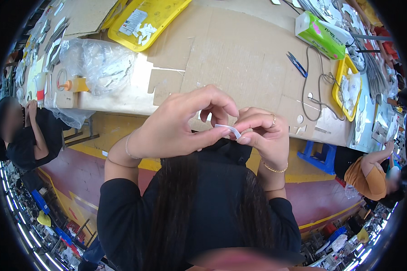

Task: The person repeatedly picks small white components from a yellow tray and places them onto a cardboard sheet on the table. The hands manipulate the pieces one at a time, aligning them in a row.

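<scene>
White strip (232, 129), spanning left grip (185, 121), right grip (267, 133)

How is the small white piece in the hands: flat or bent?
Bent: the white piece curves between the left hand and right hand.

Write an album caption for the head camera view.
Left hand and right hand hold a white piece by a cardboard-covered table.

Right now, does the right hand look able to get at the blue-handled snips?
Probably yes: mostly bare cardboard lies between the right hand and the snips, though a cable runs beside them and the hand is busy with a small white piece.
</scene>
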`<act>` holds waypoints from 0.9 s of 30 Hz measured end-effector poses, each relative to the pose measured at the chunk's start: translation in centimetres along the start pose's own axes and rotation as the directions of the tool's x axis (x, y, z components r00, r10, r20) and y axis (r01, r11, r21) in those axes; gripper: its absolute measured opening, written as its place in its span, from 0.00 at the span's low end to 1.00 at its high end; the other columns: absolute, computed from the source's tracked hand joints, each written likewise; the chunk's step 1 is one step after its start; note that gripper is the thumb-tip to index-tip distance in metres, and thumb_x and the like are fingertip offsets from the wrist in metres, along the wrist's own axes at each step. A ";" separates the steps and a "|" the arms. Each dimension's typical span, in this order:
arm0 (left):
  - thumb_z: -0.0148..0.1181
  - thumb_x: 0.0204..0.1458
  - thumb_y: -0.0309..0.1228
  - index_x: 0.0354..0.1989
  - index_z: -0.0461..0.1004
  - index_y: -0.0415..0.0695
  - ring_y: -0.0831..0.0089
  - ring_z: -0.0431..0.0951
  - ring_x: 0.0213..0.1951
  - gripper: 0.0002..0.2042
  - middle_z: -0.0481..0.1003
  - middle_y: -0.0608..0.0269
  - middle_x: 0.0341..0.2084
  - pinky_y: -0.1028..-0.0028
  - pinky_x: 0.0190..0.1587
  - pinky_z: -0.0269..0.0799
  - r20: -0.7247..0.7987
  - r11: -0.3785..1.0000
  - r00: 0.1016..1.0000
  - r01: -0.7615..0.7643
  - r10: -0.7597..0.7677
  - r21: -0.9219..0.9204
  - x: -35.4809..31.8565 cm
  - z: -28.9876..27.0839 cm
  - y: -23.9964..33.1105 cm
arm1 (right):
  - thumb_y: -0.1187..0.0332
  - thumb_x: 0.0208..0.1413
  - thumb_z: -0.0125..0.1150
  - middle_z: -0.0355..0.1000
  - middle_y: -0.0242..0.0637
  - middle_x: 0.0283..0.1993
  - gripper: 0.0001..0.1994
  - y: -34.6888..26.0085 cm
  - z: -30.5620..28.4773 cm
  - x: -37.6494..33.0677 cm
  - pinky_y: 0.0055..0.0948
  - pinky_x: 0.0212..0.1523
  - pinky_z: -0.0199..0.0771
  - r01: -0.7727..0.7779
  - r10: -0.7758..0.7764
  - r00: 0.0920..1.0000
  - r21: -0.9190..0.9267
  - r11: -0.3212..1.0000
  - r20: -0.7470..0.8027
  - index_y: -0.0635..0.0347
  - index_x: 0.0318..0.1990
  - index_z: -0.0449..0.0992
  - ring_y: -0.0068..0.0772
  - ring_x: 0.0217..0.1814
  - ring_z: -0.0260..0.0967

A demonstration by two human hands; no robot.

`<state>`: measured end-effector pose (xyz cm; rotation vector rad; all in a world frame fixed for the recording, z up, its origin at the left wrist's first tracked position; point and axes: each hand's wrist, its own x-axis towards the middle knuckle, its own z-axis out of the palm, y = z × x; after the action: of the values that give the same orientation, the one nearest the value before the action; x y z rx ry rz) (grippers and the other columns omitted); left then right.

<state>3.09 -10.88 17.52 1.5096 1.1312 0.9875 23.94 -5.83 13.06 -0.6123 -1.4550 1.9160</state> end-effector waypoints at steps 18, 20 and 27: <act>0.68 0.37 0.15 0.34 0.74 0.43 0.67 0.76 0.28 0.15 0.77 0.61 0.25 0.73 0.32 0.70 -0.046 0.967 0.971 -0.230 0.235 0.106 -0.3 0.3 1.0 | 0.73 0.42 0.72 0.76 0.26 0.27 0.06 -1.4 1.3 -0.3 0.33 0.49 0.59 0.313 -0.349 0.937 -0.425 0.850 -0.009 0.54 0.29 0.81 0.19 0.28 0.70; 0.69 0.36 0.15 0.33 0.75 0.43 0.68 0.76 0.28 0.15 0.77 0.62 0.24 0.73 0.32 0.69 -0.066 0.966 0.967 -0.239 0.246 0.100 -0.3 0.4 1.0 | 0.72 0.41 0.73 0.76 0.26 0.27 0.06 -1.5 1.3 -0.3 0.33 0.50 0.59 0.316 -0.351 0.936 -0.436 0.843 -0.001 0.53 0.27 0.81 0.19 0.28 0.71; 0.70 0.35 0.16 0.30 0.76 0.44 0.68 0.76 0.30 0.14 0.78 0.65 0.25 0.73 0.33 0.69 -0.045 0.965 0.973 -0.219 0.228 0.147 -0.4 0.4 1.1 | 0.72 0.41 0.73 0.75 0.25 0.26 0.06 -1.7 1.2 -0.4 0.34 0.51 0.58 0.317 -0.355 0.935 -0.443 0.838 -0.002 0.53 0.27 0.81 0.19 0.28 0.71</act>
<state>3.61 -11.46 18.45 1.7608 1.1101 1.1326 23.71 -6.60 15.03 -0.5774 -1.8182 1.2820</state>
